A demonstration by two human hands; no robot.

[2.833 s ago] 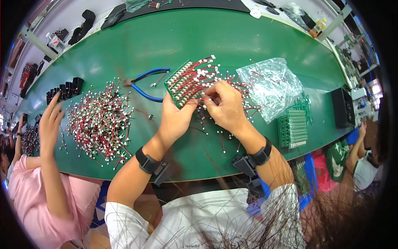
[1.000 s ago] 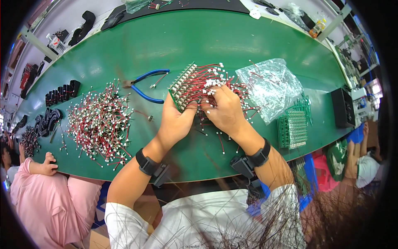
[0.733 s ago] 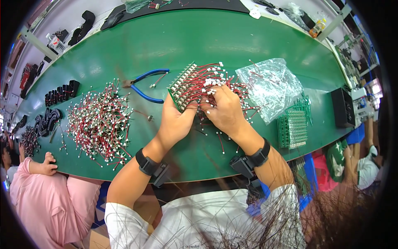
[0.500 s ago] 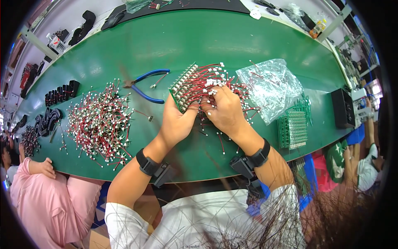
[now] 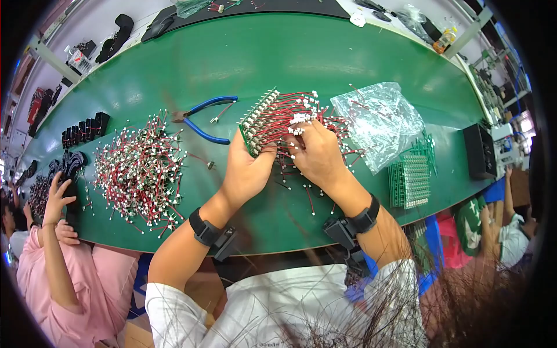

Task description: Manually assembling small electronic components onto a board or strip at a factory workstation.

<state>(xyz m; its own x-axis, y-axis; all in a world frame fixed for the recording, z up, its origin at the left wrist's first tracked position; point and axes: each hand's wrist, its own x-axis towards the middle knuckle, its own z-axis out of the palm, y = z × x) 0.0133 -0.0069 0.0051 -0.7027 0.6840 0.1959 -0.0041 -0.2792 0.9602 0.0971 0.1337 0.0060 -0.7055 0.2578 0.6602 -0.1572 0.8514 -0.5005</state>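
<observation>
My left hand (image 5: 246, 165) is closed on the near edge of a green circuit board panel (image 5: 259, 119), held tilted above the table. Rows of white connectors cover the panel, and red and black wire leads (image 5: 284, 116) run from them to the right, ending in small white plugs. At those wires my right hand (image 5: 318, 152) is closed, its fingertips pinching among the leads; exactly which ones it grips is hidden. More loose leads (image 5: 312, 200) lie beneath both hands. Left of the panel rest blue-handled pliers (image 5: 200, 124) with their handles spread.
A big pile of wired connectors (image 5: 139, 174) spreads on the green table (image 5: 278, 55) to the left. To the right lie a clear plastic bag (image 5: 380, 122), stacked green boards (image 5: 409, 181) and a black bin (image 5: 479, 152). A co-worker's hand (image 5: 58, 200) is raised at the far left.
My right hand has shifted slightly among the wires, whose plugs now lie a little differently. My left hand keeps its hold. The co-worker in pink has lifted an arm toward the table.
</observation>
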